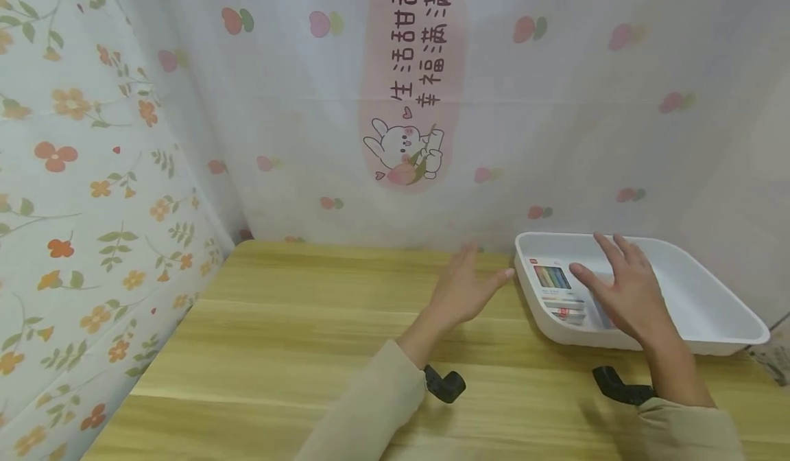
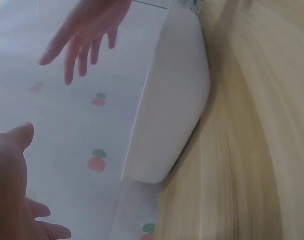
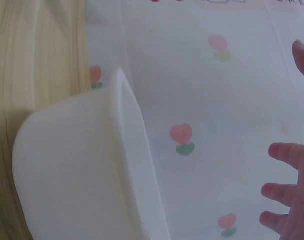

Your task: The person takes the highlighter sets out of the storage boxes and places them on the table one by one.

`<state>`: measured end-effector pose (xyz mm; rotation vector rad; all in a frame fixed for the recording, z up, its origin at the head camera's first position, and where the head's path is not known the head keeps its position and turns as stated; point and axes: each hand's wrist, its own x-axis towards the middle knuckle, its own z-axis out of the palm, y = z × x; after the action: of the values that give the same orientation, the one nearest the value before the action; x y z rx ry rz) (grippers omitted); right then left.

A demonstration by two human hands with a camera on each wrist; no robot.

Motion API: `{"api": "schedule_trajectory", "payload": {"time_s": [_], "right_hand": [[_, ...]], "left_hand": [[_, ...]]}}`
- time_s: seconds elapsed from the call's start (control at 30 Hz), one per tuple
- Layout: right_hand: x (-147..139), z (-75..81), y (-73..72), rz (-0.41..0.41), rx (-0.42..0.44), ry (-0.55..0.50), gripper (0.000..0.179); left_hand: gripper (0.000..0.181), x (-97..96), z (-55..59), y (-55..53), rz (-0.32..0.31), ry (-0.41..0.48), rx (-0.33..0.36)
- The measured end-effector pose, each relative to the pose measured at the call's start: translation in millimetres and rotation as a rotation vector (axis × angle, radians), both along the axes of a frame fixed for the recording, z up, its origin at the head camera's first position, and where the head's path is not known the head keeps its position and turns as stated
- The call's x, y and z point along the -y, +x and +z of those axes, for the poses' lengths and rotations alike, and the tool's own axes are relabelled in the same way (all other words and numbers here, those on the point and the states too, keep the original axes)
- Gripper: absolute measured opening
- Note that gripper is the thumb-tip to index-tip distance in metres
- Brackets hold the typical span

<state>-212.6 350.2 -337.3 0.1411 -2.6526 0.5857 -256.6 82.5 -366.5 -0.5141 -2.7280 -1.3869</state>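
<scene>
A white plastic tub [image 1: 710, 289] stands at the right of the table. Inside its left end lies a flat pack [image 1: 553, 277] with a strip of coloured sticks pictured on it, and below that some small white packets [image 1: 564, 308] with red print. My right hand [image 1: 629, 293] hovers over the tub with fingers spread, hiding part of its inside. To the left of the tub, my left hand [image 1: 459, 288] is held above the table, thumb apart and pointing toward the rim. Neither hand grips anything. Both wrist views show the tub's outer wall [image 2: 167, 100] beside the hands.
The wood-grain table [image 1: 278, 324] reaches back to a white curtain [image 1: 296, 138] with printed fruit and a rabbit. A flowered cloth [image 1: 92, 207] hangs at the left. Black curved pieces [image 1: 446, 384] sit at both wrists. A printed item [image 1: 773, 358] shows at the right edge.
</scene>
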Motion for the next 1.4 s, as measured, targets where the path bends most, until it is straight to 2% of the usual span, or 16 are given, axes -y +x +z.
{"api": "schedule_trajectory", "payload": {"time_s": [0.1, 0.3, 0.47, 0.6, 0.8, 1.03, 1.13, 1.23, 1.33, 1.4], "right_hand": [[-11.1, 0.1, 1.1, -0.027, 0.000, -0.014, 0.078], [-37.2, -1.7, 4.4, -0.083, 0.051, -0.002, 0.080], [-58.1, -2.6, 8.8, -0.185, 0.085, -0.039, 0.079], [-75.0, -5.0, 10.6, -0.246, 0.091, -0.098, 0.079], [-97.5, -12.4, 11.4, -0.261, 0.081, -0.107, 0.081], [-113.0, -21.1, 14.8, -0.360, 0.095, -0.076, 0.085], [-119.8, -24.9, 18.4, -0.394, 0.088, -0.066, 0.088], [-128.5, -28.9, 22.6, -0.422, 0.066, -0.068, 0.091], [-137.0, -32.6, 25.6, -0.444, 0.063, -0.078, 0.092], [-141.4, -35.2, 26.9, -0.462, 0.082, -0.094, 0.093]], "left_hand": [[0.090, -9.0, -0.6, 1.7, -0.007, 0.066, 0.023], [0.089, -24.2, -6.7, 7.5, 0.011, 0.198, 0.102], [0.083, -33.6, -14.4, 9.4, 0.008, 0.251, 0.108], [0.078, -41.9, -20.4, 10.1, 0.031, 0.303, 0.132], [0.074, -56.8, -27.2, 11.0, 0.067, 0.368, 0.190], [0.073, -73.3, -33.1, 12.9, 0.085, 0.463, 0.304], [0.070, -79.5, -36.8, 12.9, 0.079, 0.525, 0.320], [0.070, -85.5, -39.9, 13.8, 0.049, 0.569, 0.307], [0.071, -91.2, -42.2, 15.1, 0.023, 0.592, 0.303], [0.072, -94.5, -43.2, 15.9, 0.025, 0.592, 0.326]]}}
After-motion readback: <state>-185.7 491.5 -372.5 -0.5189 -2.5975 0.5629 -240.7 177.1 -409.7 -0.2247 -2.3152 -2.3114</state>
